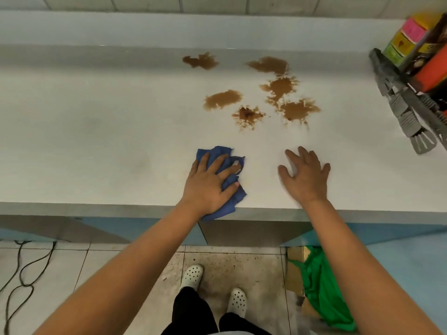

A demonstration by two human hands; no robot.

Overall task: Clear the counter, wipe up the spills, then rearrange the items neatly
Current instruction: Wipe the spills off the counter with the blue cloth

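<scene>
White laminate worktop (96, 122) is being shown from above, running along a pale tiled wall (217, 3), with blue cabinet fronts (145, 228) below its front edge. Six brown liquid spills (281, 87) are lying scattered across the middle and rear of the worktop, well apart from both hands.

A crumpled blue cleaning cloth (231, 197) is being pressed flat against the worktop near its front edge by the left hand (209, 183); the fingers (229, 169) are lying spread and nearly straight over the cloth, with the thumb resting on its right side, and one corner of the cloth is hanging over the edge. The right hand (306, 176) is being held palm-down just beside the cloth, its fingers apart and relaxed, gripping nothing; whether it is touching the surface cannot be told.

At the right end of the worktop, grey plastic tongs (401, 102) are lying diagonally, touching an orange cylindrical container (433, 68) and near a stack of pink, yellow and green boxes (406, 37).

On the tiled floor (108, 267), white perforated clogs (192, 276) are being worn, black cables (26, 269) are trailing at the left, and a green cloth bag (324, 291) is lying over a brown cardboard box (295, 269).
</scene>
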